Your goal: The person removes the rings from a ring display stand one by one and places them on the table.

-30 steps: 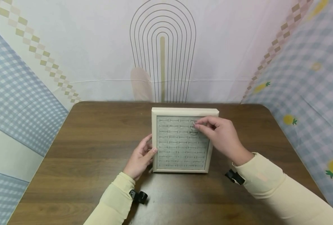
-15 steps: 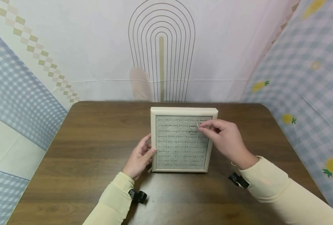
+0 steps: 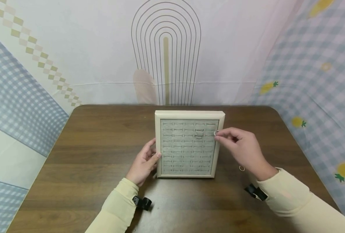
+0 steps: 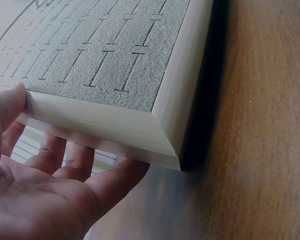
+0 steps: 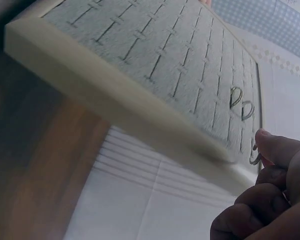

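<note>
Gripping the cream-framed, grey-fabric ring board [image 3: 187,154] at its eight o'clock edge, the left hand [image 3: 142,164] risks tipping it by slackening. At two o'clock, the right hand [image 3: 244,149] pinches a thin silvery ring [image 3: 215,133]; one slip could drop it onto the brown wooden worktop [image 3: 102,139].

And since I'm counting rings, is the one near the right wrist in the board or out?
Out: the ring lies on the table, clear of the board.

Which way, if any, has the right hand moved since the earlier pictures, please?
Yes: in the head view, the right hand moved rightward and slightly down relative to the table.
</note>
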{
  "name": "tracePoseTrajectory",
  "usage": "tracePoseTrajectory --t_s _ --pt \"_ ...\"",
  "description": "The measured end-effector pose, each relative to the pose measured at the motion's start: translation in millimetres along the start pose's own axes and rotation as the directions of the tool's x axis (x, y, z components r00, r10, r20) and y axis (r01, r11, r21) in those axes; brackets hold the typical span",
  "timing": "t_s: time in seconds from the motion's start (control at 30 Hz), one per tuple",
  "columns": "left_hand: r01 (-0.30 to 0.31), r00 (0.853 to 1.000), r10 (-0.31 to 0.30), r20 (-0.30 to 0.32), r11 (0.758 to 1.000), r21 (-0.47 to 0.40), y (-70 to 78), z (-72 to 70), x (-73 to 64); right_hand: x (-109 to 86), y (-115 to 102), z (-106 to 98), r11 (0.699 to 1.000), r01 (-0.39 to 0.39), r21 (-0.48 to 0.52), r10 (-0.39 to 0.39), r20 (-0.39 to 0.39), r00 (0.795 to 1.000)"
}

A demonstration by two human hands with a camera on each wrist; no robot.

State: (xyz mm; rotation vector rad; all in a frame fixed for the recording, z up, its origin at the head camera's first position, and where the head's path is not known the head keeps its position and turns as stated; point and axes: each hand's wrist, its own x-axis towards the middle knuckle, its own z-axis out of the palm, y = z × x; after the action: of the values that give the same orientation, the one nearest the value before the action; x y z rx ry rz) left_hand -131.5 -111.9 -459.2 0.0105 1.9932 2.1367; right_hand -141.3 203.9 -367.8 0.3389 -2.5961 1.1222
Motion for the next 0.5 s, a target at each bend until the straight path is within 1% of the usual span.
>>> tracePoseTrajectory --t_s 0.23,0.5 --pt "-0.005 1.000 0.005 0.005 1.000 0.007 -1.7 -0.9 0.3 -13.5 26 -8 0.997 -0.072 -0.018 0.072 -0.014 0.997" --pt "-0.004 1.000 0.004 0.004 1.000 -0.005 -0.4 -0.2 0.3 -20.4 50 -9 0.994 -0.094 -0.049 0.092 -0.040 0.995"
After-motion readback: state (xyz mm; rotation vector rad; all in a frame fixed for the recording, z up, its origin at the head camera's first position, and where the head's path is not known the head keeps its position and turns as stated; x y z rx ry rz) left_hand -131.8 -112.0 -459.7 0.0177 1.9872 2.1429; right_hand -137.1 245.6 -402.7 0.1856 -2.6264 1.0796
